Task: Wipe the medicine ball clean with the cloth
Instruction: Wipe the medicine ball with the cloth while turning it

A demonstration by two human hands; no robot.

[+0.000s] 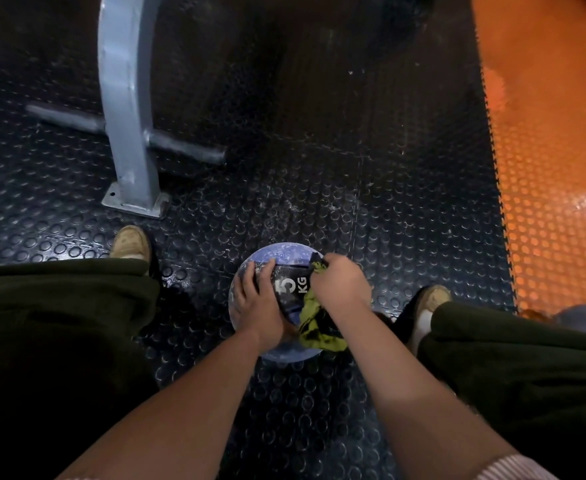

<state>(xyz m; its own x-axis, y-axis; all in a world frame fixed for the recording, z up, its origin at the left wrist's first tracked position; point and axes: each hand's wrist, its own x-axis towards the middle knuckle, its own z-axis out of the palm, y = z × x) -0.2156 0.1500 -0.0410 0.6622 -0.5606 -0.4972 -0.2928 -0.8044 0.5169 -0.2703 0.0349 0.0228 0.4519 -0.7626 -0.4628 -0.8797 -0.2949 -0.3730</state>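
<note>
The medicine ball [286,252], marked 5 KG, is set on the dark studded floor mat [284,188] between the person's 2 shoes. It is steadied by the left hand [257,303], laid flat with fingers spread. The green cloth [314,323] is gripped by the curled right hand [340,282] and pressed against the ball's top.

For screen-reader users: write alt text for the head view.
The right hand holds a yellow-green cloth against a blue 5 KG medicine ball on a black studded floor; the left hand steadies the ball. A grey metal post stands at left, orange flooring at right.
</note>
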